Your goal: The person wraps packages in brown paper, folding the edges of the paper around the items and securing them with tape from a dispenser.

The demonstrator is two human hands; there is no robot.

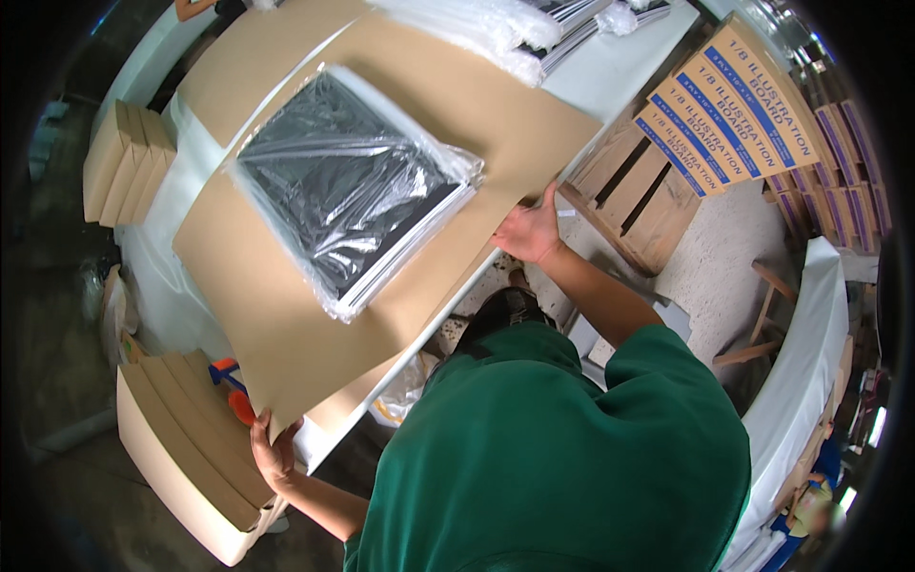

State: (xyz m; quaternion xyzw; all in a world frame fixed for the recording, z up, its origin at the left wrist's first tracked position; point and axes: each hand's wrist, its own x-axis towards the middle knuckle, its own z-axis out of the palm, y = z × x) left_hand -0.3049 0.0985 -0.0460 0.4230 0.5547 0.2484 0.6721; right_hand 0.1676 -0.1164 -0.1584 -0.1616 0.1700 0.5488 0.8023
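A large brown kraft paper sheet (381, 357) lies on the white table and overhangs its near edge. On it rests a stack of dark boards (334, 181) in clear, shiny plastic wrap. My left hand (274, 458) grips the sheet's near left corner, thumb on top and fingers curled beneath. Farther right, my right hand (529, 232) holds the same sheet's near edge, palm turned up and thumb raised beside the paper; its fingertips are partly hidden under it. Both hands are closed on the paper, apart from the wrapped stack.
Printed cartons (729, 110) stand at the right above a wooden pallet (634, 195). Brown cardboard boxes (186, 448) sit left of my left hand, near a red and blue tape dispenser (233, 389). More plastic-wrapped stacks (572, 33) lie at the table's far end.
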